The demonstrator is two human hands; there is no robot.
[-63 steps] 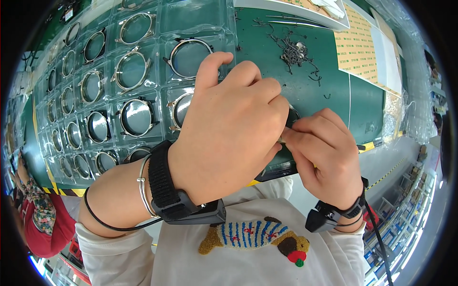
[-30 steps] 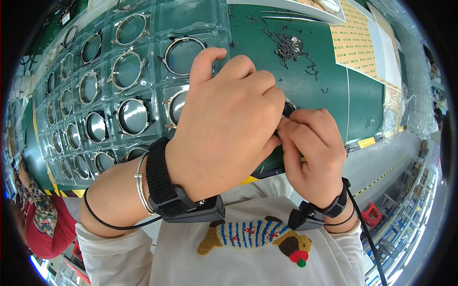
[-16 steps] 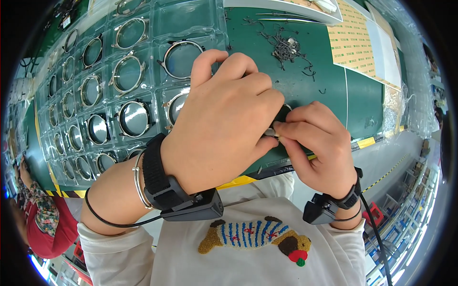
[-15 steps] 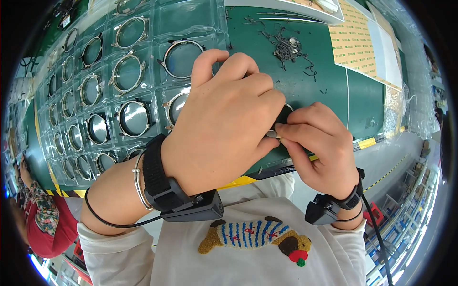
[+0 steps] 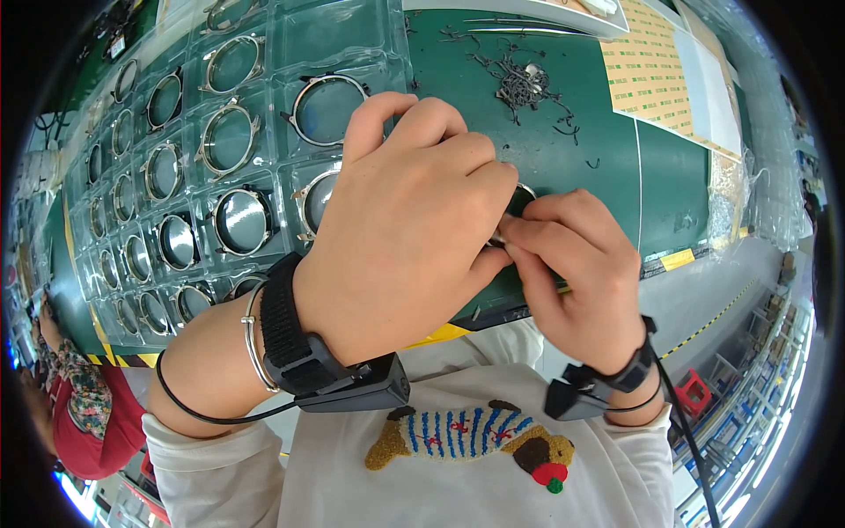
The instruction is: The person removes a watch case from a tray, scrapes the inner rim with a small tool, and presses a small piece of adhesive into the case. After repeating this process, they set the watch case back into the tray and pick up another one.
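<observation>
Head view: left hand [image 5: 407, 231] curled, seemingly gripping a mostly hidden watch ring [image 5: 527, 188] by the green table [image 5: 585, 189]'s near edge; right hand [image 5: 576, 273] pinched there, contents unclear. Looks mid-job; can't tell which tray [image 5: 339, 33] rings are done.

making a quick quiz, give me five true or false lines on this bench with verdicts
1. The clear plastic tray holds rows of ring-shaped watch cases. True.
2. The black curly scraps lie inside the tray. False: the scraps lie on the green tabletop.
3. The left hand and right hand are close together. True.
4. The silver bangle is on the right arm. False: the left arm.
5. Black straps circle both wrists. True.
</observation>
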